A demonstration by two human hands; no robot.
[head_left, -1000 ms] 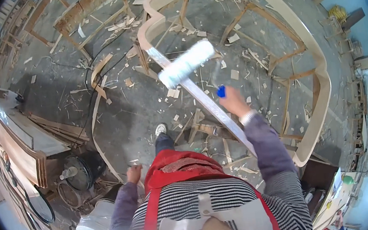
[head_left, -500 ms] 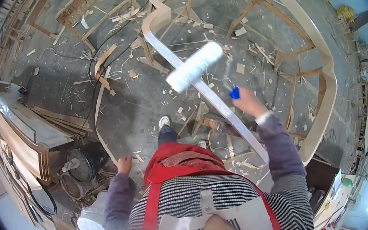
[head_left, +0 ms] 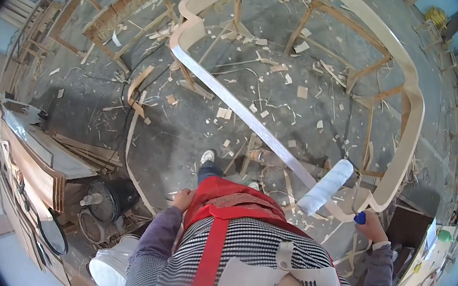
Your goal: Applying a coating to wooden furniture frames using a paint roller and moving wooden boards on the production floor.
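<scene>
**A:** So the paint roller (head_left: 326,187) is down at the near end of the long pale strip (head_left: 249,120) now, white sleeve lying across the wood right where the curved wooden frame (head_left: 406,92) bends round. Our right hand (head_left: 372,227) is clenched around its blue handle (head_left: 360,218), fingers wrapped tight.

**B:** Yeah, we'd say that thing handles light. Fluffy soft sleeve, thin wire arm, so it probably wobbles if we grab it anywhere but the handle. If the sleeve's wet it'll be slippery and messy, so handle only.

**A:** Agreed. And our left hand (head_left: 183,199)? It hangs down by the red apron (head_left: 230,200), holding nothing. Fingers look loosely curled, not gripping, though it's small in the view so we can't be sure.

**B:** The frame looks stiff, thin bent wood on skinny legs. We wouldn't lean on it.

**A:** Around us: wood scraps (head_left: 267,81) all over the concrete floor (head_left: 180,120), a white bucket (head_left: 111,274) by our left side, a dark round drum (head_left: 111,198) next to it, and stacked boards (head_left: 37,161) further left.
</scene>
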